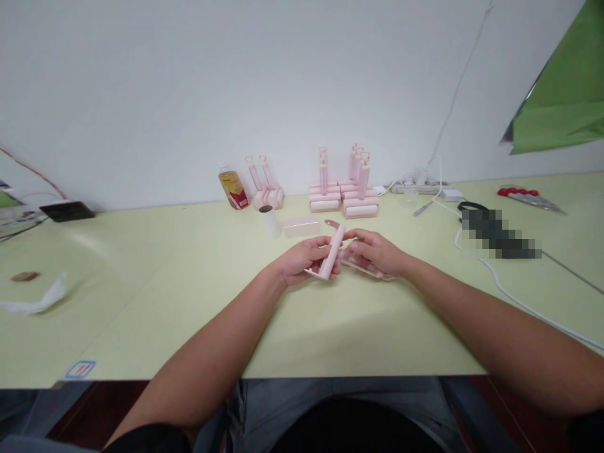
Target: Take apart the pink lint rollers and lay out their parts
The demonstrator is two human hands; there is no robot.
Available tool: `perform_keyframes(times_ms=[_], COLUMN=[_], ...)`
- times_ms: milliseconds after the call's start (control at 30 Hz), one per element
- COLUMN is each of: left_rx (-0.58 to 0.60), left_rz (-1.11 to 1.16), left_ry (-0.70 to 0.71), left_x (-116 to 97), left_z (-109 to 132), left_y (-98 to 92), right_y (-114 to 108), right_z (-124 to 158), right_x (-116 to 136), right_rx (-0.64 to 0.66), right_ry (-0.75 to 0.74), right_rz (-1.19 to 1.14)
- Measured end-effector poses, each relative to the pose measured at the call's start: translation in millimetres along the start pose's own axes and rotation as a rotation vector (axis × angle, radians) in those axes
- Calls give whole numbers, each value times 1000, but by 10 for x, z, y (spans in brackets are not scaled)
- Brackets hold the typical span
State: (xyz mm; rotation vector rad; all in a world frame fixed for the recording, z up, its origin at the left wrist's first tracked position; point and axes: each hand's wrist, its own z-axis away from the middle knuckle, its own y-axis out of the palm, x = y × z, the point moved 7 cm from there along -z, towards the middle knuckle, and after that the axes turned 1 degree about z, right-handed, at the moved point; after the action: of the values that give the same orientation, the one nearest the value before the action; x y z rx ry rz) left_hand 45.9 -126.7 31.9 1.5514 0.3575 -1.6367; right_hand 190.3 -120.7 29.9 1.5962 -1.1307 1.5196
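Note:
My left hand point(302, 259) is closed around a pale pink lint roller frame point(333, 253), a slim bar with arms at its ends, tilted up to the right. Just right of it, my right hand point(377, 250) has its fingers wrapped round a clear pink handle point(367, 267), which lies low and slanted near the tabletop. The frame and handle come close together between my hands; whether they are joined I cannot tell. Behind my left hand stand a white paper roll point(269, 223) and a translucent pink cover point(302, 226) lying on its side.
Finished-looking pink lint rollers stand at the back, two at left point(268, 196) and several at right point(360, 202). A yellow bottle point(234, 189) is by the wall. On the right lie a power strip point(419, 187), a red-handled knife point(528, 197) and white cable point(509, 297).

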Motion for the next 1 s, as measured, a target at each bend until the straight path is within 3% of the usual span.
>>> perform_keyframes(times_ms=[100,267,367,567,800,933,1000], left_rx=[-20,96,138,81,-73,-98,-182], left_rz=[-41,-39,-21,-59,-134,-131,-218], left_ry=[29,-13,-32,59,182,278,344], left_x=[-119,-92,-27,-69,-194,-387,-501], left_z=[67,103,85,21,17,107,148], left_y=[-120,-64,-12,-21,0,-107,-270], right_y=[64,63,43,13,-23,-131,-179], right_z=[59,97,77,49,54,14,-2], right_x=[88,223,205,162,215,153,118], right_rx=[107,55,27,-36,-110,-177,-204], right_ry=[-98,-270,-299,-333,-358,-314,-283], right_rz=[297,609,619,632,677,667,650])
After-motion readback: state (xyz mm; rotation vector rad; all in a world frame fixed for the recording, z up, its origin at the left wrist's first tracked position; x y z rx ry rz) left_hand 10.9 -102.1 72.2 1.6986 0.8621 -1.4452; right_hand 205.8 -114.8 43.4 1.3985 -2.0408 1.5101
